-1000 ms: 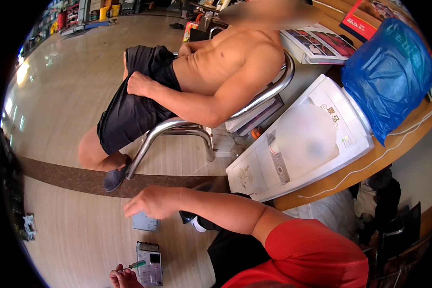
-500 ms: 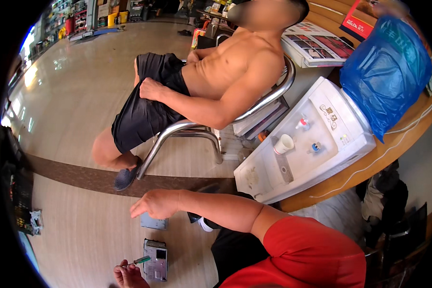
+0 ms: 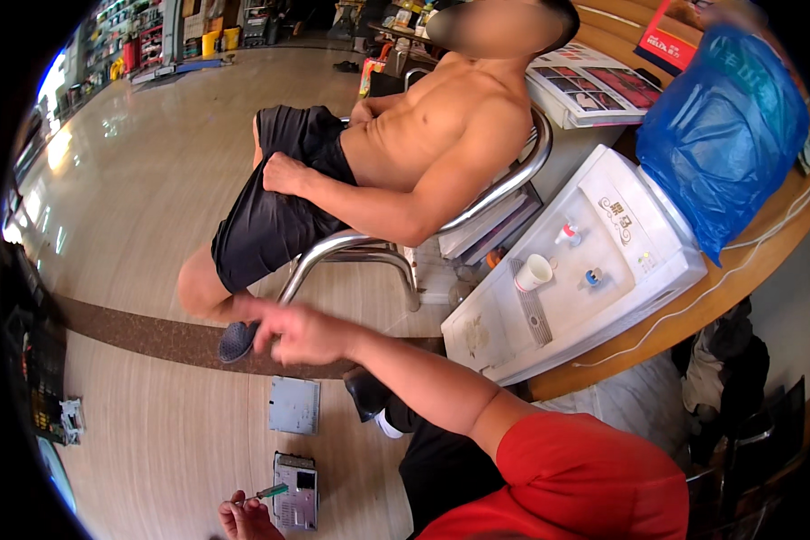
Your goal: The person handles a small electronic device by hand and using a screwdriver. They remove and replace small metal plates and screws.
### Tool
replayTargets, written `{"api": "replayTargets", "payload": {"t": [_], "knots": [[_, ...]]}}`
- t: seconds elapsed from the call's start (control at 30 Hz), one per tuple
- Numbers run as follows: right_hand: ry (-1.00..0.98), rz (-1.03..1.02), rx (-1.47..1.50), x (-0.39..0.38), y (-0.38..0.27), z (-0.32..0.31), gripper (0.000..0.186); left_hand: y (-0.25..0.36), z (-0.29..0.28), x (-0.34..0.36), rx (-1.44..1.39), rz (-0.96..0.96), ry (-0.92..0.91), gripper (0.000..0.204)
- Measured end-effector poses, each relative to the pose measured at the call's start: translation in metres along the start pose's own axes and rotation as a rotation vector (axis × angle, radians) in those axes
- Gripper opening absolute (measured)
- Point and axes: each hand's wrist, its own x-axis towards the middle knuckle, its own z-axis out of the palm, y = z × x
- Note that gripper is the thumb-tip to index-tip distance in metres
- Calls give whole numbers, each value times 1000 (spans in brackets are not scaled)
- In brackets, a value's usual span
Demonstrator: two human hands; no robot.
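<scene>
My left hand (image 3: 247, 520), low at the lower edge, is closed around a small screwdriver (image 3: 272, 491) with a green see-through part. Just right of it, a silver metal box (image 3: 295, 504), like a car stereo with its insides partly showing, lies on the floor; whether the screwdriver touches it I cannot tell. Beyond that box lies a flat grey metal panel (image 3: 294, 405). My right hand (image 3: 304, 333) is stretched out leftward in the air past the panel, with fingers apart, slightly blurred and holding nothing. Behind its fingertips show a seated person's shin and dark clog (image 3: 238, 342).
A shirtless person (image 3: 423, 135) in black shorts sits on a chrome-framed chair (image 3: 333, 245). To the right stands a white water dispenser (image 3: 594, 261) with a paper cup (image 3: 533, 272), beside a blue plastic bag (image 3: 724, 135) on a wooden counter. A dark stripe (image 3: 135, 333) crosses the tiled floor.
My right hand has risen away from the grey panel toward the seated person's foot, its fingers spreading, so the panel shows fully. My left hand keeps its hold on the screwdriver.
</scene>
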Motion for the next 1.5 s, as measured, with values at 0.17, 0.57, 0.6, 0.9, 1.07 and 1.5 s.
{"api": "replayTargets", "payload": {"t": [0.17,0.57,0.6,0.9,1.07,1.5], "knots": [[475,-316,615,0,-32,-102,93,-5,-17,9,81,28,60,6],[530,-108,371,-15,-38,-104,55,-13,-11,13,47,-74,20,6],[428,62,210,-7,-28,-91,41,-13,-9,14,36,-64,3,5],[-509,445,-908,-21,27,39,36,-29,1,17,142,-15,13,10],[-540,393,-902,-25,39,56,38,-20,9,6,129,1,-19,10],[-607,449,-956,-20,42,73,43,-10,3,-7,107,52,13,8]]}}
